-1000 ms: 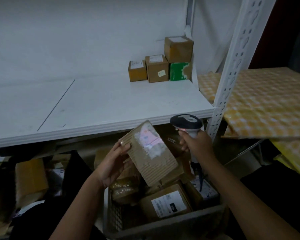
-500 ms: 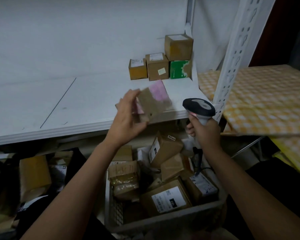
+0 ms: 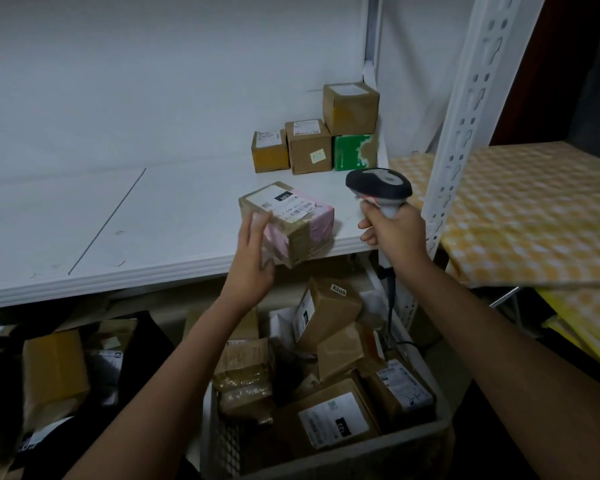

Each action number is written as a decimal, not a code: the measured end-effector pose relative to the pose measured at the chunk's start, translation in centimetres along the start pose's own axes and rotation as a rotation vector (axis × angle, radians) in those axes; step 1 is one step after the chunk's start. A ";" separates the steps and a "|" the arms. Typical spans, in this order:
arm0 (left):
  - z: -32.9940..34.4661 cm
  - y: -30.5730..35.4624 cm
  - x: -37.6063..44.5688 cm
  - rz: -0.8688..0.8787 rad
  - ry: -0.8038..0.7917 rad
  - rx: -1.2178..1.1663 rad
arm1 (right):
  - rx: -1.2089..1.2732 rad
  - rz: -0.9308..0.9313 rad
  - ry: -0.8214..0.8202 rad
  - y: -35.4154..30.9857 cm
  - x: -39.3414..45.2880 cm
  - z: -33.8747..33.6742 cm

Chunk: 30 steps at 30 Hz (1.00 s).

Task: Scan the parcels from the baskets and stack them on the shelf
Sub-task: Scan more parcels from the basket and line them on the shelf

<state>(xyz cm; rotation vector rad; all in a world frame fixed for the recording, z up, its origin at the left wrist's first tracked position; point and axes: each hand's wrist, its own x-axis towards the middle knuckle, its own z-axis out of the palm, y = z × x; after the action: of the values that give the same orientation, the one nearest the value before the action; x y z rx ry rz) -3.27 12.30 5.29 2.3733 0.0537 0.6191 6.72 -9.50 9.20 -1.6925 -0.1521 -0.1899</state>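
Taking the grey basket (image 3: pixel 326 455) as landmark, a tilted brown box (image 3: pixel 326 308) at its far end carries a small tag reading "8205", a flat parcel (image 3: pixel 329 415) at its near wall shows "123" upside down, and other labels are too blurred to read.

the left hand (image 3: pixel 253 261) has lifted the parcel (image 3: pixel 288 221) out of the basket (image 3: pixel 326 455) to the front edge of the shelf (image 3: pixel 153 216), turning it label up. the right hand (image 3: pixel 394 233) has raised the scanner (image 3: pixel 378 188) to just right of the parcel.
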 end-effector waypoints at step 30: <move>0.8 2.4 1.5 -0.642 -0.048 -1.155 | -0.209 -0.056 -0.443 -4.1 -0.5 -1.1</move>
<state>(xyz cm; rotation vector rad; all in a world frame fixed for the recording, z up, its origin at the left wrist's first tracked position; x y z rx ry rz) -1.86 10.26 6.91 1.1411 0.3243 0.1649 5.32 -10.03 13.25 -1.9202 -0.5250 0.1356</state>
